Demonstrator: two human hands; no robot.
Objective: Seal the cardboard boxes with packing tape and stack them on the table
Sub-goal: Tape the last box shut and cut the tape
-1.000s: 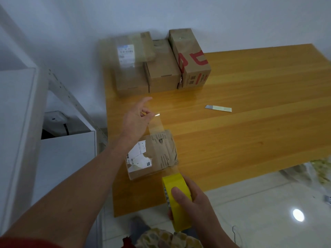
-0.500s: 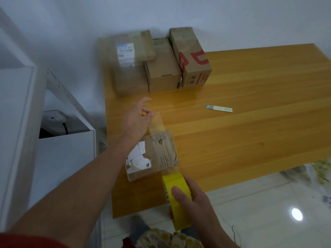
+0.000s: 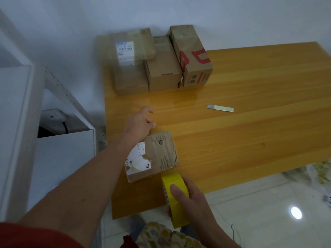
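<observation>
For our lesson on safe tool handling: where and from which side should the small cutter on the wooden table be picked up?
Probably pinch the cutter across the long edges of its pale part, coming from above at its right end. It lies flat on the table, apart from other things, and its grey slanted tip points left, so keep fingers off that end.

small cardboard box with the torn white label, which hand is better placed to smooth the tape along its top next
Probably left. The left hand sits at the far edge of the small cardboard box; the right hand is busy gripping the yellow tape roll at its near edge.
</observation>
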